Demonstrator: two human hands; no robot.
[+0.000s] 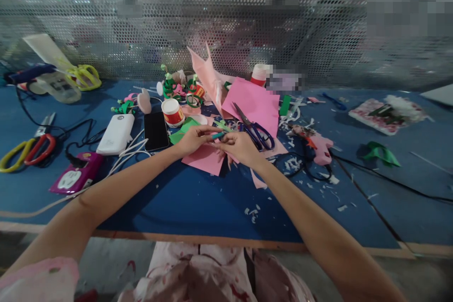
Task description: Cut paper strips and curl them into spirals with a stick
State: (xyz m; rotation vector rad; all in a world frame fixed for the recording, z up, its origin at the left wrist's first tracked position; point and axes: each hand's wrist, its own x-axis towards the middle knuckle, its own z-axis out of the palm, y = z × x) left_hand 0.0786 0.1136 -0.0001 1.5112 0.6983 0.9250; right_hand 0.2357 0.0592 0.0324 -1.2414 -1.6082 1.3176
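Observation:
My left hand (195, 139) and my right hand (242, 148) meet over the middle of the bench, fingertips almost together. Both are closed in a pinch around a small teal strip (218, 135), which looks curled; the fingers cover part of it. Beneath them lies a pink sheet (203, 160). A green sheet (184, 128) is beside my left hand. Just past my right hand, dark-blue-handled scissors (253, 127) rest partly open on a brighter pink sheet (260, 101). A red-and-white tub (172, 113) stands beyond my left hand.
A phone (156, 131), white power bank (116, 134) and purple socket block (76, 174) with cables lie left. Red-and-yellow-handled scissors (30, 151) are farther left. Right are a pink glue gun (322, 148) with its cord and paper scraps (253, 213). A perforated metal screen (159, 33) stands behind.

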